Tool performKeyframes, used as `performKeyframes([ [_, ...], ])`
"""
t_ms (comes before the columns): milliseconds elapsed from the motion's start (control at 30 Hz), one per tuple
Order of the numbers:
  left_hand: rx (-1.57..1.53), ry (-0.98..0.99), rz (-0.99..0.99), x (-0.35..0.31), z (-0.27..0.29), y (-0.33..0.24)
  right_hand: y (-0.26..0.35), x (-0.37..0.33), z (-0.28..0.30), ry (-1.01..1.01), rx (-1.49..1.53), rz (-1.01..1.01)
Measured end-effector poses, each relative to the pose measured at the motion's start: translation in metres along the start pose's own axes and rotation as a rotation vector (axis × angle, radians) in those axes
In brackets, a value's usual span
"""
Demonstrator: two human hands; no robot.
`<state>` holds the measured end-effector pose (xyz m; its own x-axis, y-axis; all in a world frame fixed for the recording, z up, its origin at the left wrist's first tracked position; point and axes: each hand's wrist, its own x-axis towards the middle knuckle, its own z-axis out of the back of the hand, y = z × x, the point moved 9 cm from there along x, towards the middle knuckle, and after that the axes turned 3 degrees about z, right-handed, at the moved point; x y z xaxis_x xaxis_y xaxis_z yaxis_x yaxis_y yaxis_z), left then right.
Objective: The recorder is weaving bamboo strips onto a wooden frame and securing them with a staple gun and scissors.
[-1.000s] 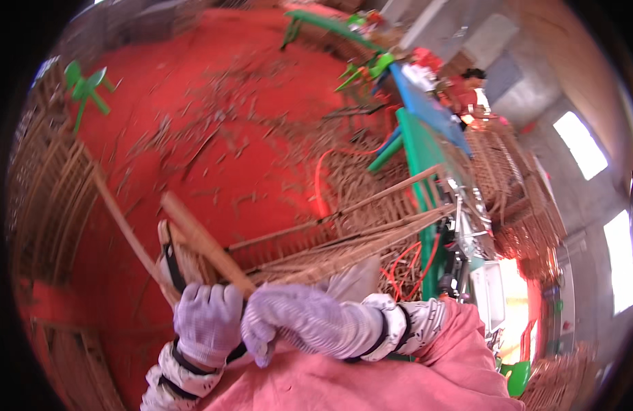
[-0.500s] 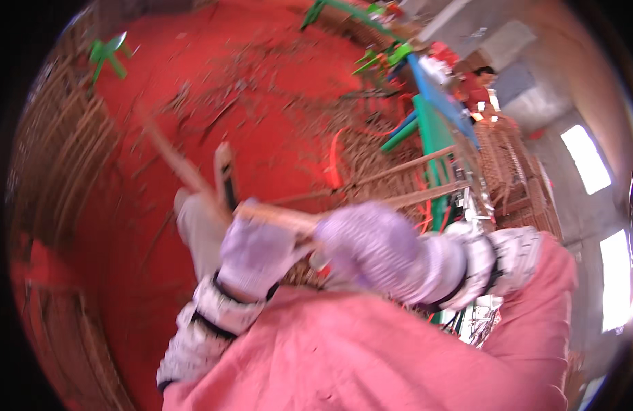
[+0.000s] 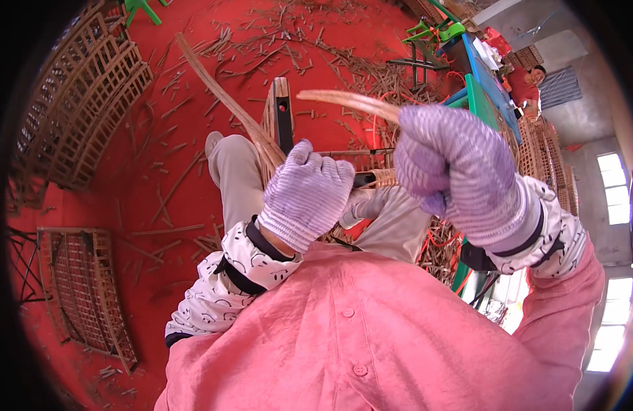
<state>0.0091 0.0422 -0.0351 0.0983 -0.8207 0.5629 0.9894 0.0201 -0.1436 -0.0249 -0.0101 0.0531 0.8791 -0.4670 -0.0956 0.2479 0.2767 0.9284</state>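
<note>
Both my hands wear lilac-and-white knitted gloves. My left hand [image 3: 306,195] is closed at the lower end of a long, bent wooden strip [image 3: 224,92], which slants away to the far left. Just beyond that hand stands a wooden piece with a black fitting [image 3: 283,116], upright between my knees. Another black end [image 3: 363,179] on a wooden bar shows right of my left hand. Raised higher on the right, my right hand [image 3: 463,171] is closed around a shorter curved wooden strip [image 3: 347,100] that points left. The gripped ends are hidden by the gloves.
Wood offcuts [image 3: 357,58] litter the red floor. Slatted wooden frames [image 3: 83,103] are stacked at the left, with another latticed panel [image 3: 87,288] nearer. Green and blue tables [image 3: 482,103] stand at the right, near a person in red [image 3: 525,89] and stacked lattice pieces [image 3: 539,154].
My hands, close together at a wooden piece before, are now apart. The right hand has moved right and up with the curved strip. The view has shifted too.
</note>
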Motion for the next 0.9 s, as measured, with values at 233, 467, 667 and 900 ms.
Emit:
performKeyframes([
  [233, -0.055, -0.003, -0.017, 0.003, 0.011, -0.004, -0.037, 0.068, 0.008, -0.002, 0.304, -0.241],
  [467, -0.04, 0.041, 0.013, 0.013, 0.013, -0.009, -0.102, 0.101, -0.003, 0.05, 0.505, -0.473],
  [667, -0.044, 0.0, 0.073, 0.011, 0.02, -0.008, -0.135, 0.11, -0.027, 0.152, 0.497, -0.621],
  [900, -0.169, 0.205, 0.064, 0.026, 0.009, -0.007, -0.173, 0.113, -0.032, 0.239, 0.464, -0.636],
])
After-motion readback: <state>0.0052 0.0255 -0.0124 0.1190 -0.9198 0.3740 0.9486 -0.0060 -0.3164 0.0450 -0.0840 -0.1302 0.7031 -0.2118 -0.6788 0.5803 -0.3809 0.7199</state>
